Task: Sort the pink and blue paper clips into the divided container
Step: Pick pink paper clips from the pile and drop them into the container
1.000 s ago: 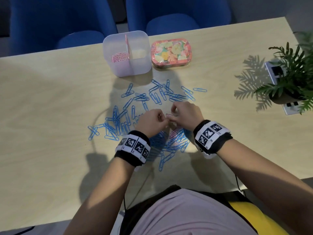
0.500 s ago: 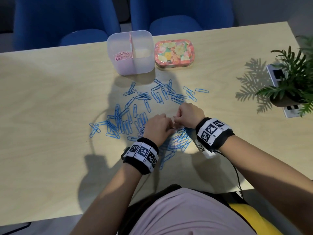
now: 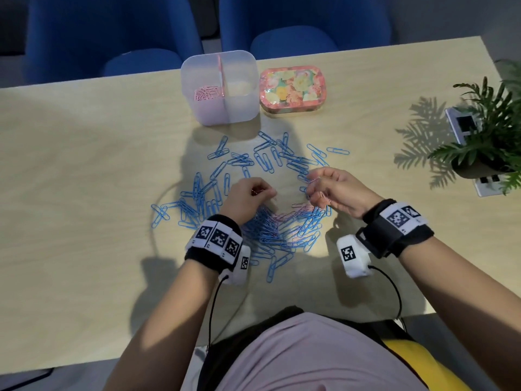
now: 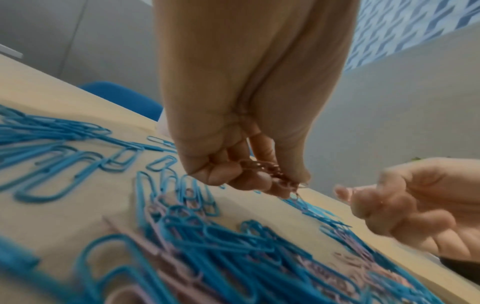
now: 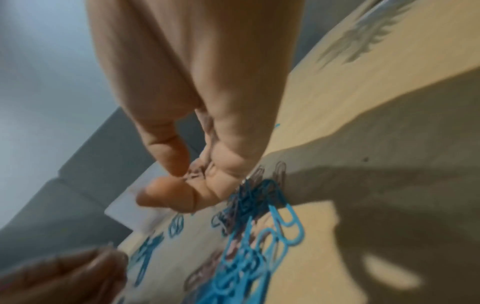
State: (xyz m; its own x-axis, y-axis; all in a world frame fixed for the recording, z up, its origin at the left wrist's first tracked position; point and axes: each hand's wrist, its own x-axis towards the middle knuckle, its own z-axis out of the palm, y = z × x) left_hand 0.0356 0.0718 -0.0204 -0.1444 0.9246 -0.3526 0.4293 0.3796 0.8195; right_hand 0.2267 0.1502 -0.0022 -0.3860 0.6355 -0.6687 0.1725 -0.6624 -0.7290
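Over the mixed pile [image 3: 277, 230], pink clips [image 4: 270, 170] are pinched in both left hand [image 3: 248, 197] and right hand [image 3: 335, 190]; bunches should be kept tight, then dropped into divided container [image 3: 239, 108] at 12 o'clock, left compartment.

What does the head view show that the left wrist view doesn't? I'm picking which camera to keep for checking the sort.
Head only: the divided container with pink clips in its left compartment, the floral tin, the plant.
Left wrist only: pink paper clips bunched in the left hand.
Both: the right hand and the mixed pile on the table.
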